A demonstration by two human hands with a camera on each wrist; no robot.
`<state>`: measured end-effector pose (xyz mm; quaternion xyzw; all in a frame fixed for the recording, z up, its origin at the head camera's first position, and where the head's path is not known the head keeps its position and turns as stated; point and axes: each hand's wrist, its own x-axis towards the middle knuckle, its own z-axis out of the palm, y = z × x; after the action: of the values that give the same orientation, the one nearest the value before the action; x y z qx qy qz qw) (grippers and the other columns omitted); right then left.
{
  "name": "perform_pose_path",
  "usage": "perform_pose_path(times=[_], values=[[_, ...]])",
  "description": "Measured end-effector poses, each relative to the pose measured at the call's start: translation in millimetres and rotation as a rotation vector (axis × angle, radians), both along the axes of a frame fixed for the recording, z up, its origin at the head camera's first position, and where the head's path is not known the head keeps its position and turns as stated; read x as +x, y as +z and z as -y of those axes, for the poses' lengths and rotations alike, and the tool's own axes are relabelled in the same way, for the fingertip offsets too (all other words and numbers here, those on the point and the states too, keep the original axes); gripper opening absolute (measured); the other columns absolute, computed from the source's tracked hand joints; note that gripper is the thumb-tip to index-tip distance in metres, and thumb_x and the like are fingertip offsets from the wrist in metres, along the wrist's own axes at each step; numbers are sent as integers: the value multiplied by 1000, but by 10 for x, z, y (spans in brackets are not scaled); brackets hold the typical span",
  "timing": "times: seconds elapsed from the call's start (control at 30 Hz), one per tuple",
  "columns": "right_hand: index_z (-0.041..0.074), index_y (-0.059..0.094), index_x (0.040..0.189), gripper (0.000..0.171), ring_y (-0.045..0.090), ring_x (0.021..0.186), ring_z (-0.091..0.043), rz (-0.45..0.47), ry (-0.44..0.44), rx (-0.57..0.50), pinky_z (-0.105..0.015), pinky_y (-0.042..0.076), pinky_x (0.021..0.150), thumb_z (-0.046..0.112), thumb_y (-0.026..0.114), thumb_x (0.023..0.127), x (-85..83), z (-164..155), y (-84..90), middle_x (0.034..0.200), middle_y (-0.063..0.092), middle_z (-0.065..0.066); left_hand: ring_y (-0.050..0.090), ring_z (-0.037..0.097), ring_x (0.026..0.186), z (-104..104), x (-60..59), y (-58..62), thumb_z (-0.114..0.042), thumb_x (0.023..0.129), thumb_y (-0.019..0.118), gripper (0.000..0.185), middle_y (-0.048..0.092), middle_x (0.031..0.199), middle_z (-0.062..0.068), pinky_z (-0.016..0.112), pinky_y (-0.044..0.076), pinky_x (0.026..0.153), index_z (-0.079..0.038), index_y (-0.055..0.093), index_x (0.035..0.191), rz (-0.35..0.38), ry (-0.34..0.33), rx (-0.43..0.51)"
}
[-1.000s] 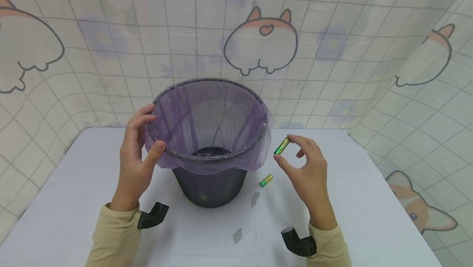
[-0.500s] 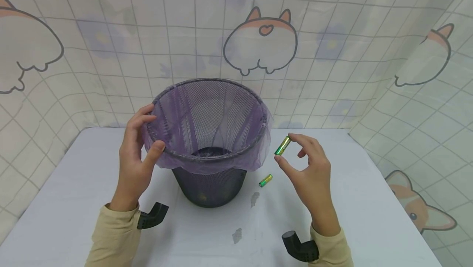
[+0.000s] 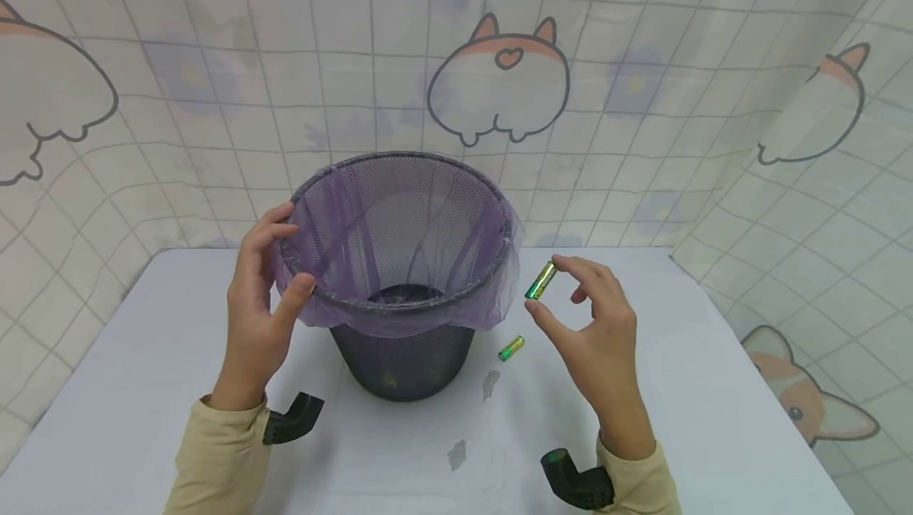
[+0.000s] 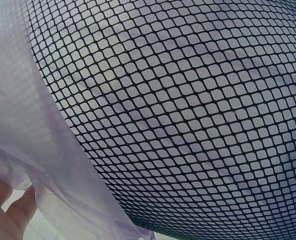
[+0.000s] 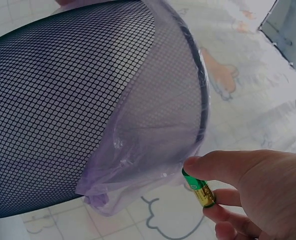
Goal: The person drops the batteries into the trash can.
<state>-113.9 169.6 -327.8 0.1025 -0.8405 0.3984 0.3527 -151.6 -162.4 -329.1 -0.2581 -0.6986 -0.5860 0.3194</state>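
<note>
A black mesh wastebasket (image 3: pixel 402 364) stands on the table, lined with a thin purple bag (image 3: pixel 414 323) folded over its rim. My left hand (image 3: pixel 260 317) grips the rim on its left side, thumb at the front and fingers farther back. Between thumb and fingertips of my right hand (image 3: pixel 592 333) a green and gold battery (image 3: pixel 540 280) is pinched by its ends, just right of the rim. Seen from the right wrist, the battery (image 5: pixel 198 189) hangs beside the bag's edge. A second battery (image 3: pixel 510 349) lies on the table, right of the basket's base.
The white table (image 3: pixel 371 459) carries two grey patches (image 3: pixel 457 455) in front of the basket. Behind and to the sides hangs a tile-patterned curtain (image 3: pixel 342 47) with cartoon corgis. A black wrist camera (image 3: pixel 294 418) sticks out from the left sleeve.
My right hand shifts only very slightly, still pinching the battery. The left hand stays at the rim, and the head view tilts a little.
</note>
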Motion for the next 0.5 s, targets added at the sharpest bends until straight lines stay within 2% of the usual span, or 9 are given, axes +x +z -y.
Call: perform_pose_path(times=[0.2, 0.5], values=[[13, 65, 121, 54, 45, 82, -12, 12, 12, -17, -29, 30, 66, 8, 83, 71, 30, 21, 14, 116, 65, -5, 35, 28, 140, 4, 3, -13, -9, 89, 61, 48, 38, 150, 17, 25, 31, 114, 11, 44, 129, -1, -10, 8], [14, 66, 121, 53, 45, 81, -11, -31, 33, -12, -24, 31, 68, 7, 83, 71, 44, 68, 104, 114, 65, -5, 34, 26, 141, 17, 3, -11, -9, 88, 61, 48, 38, 150, 15, 25, 31, 115, 8, 44, 131, 11, 11, -12]])
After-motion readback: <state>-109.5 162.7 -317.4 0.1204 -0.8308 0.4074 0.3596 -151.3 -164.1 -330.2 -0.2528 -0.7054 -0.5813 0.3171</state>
